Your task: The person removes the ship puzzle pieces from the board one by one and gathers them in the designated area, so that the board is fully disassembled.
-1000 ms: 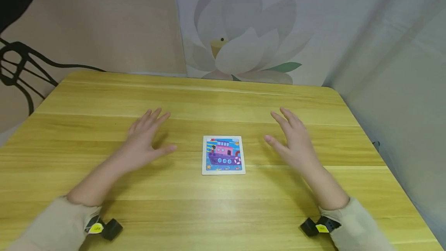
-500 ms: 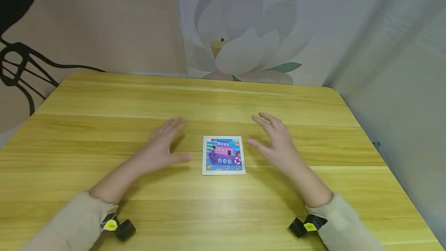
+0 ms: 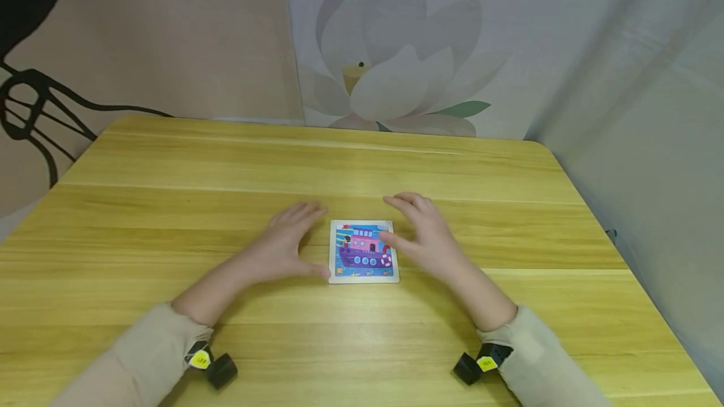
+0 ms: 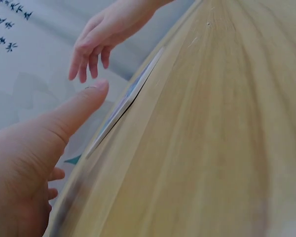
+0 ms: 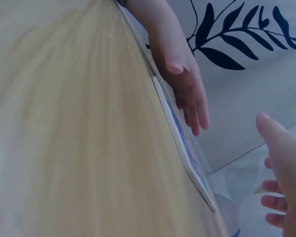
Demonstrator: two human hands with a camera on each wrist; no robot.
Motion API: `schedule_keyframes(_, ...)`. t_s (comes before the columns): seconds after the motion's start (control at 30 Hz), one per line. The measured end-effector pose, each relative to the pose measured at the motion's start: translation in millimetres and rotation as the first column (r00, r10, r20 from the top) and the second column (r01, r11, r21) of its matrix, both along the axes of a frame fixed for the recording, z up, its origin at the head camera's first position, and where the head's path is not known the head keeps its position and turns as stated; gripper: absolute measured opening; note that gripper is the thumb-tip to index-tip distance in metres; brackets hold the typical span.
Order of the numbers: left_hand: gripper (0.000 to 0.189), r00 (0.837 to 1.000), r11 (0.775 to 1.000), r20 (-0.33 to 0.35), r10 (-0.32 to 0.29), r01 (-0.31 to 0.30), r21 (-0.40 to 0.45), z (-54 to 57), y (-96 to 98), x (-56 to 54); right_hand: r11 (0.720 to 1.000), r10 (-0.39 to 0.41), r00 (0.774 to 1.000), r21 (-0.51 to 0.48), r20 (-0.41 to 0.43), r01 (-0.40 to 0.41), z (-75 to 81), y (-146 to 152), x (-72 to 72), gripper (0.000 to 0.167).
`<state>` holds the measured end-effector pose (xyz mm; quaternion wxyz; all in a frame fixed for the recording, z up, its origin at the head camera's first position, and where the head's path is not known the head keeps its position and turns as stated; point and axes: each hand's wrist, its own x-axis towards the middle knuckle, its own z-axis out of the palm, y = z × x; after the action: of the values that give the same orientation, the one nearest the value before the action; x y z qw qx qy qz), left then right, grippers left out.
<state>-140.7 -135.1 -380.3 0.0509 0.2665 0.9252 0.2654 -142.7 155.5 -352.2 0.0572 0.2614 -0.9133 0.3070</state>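
A flat square picture puzzle with a white border lies on the wooden table; a purple and pink boat is printed on it. On its left side is my left hand, fingers extended and thumb apart, the thumb tip over the puzzle's near left corner in the head view. My right hand hovers at the right side, its thumb overlapping the puzzle's right edge from above. Both wrist views show the puzzle edge-on, flat on the table, with a gap between it and the right hand. Neither hand holds anything.
The table has a light wood grain and rounded far corners. Behind it hangs a backdrop with a printed lotus flower. A pale curtain falls along the right side. Small black cameras are strapped to both sleeves.
Both hands have moved inward from either side and slightly nearer to me, closing in on the puzzle. The puzzle has stayed in place.
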Motion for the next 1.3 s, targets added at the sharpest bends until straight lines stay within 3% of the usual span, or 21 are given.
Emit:
schedule_keyframes(0.43,0.123,0.999,0.998,0.017,-0.043,0.044,-0.035,-3.3,10.7,-1.7,0.998,0.059,0.998,0.005,0.008,-0.059,-11.7,-25.5,-6.2,0.055)
schedule_keyframes(0.67,0.121,0.999,0.998,0.017,-0.034,0.035,-0.048,-1.9,12.3,1.0,0.998,0.062,0.996,0.013,0.068,-0.063,-20.0,-36.7,-10.4,0.052)
schedule_keyframes(0.87,0.121,1.000,0.998,0.013,-0.024,0.025,-0.061,-3.2,13.1,0.6,0.996,0.082,0.995,0.034,0.064,-0.085,-25.4,-45.5,-15.5,0.050)
schedule_keyframes(1.3,0.120,1.000,0.999,0.011,-0.008,0.008,-0.048,-2.1,16.3,1.2,0.997,0.013,0.999,0.071,0.050,-0.017,-31.5,-59.9,-20.2,0.041)
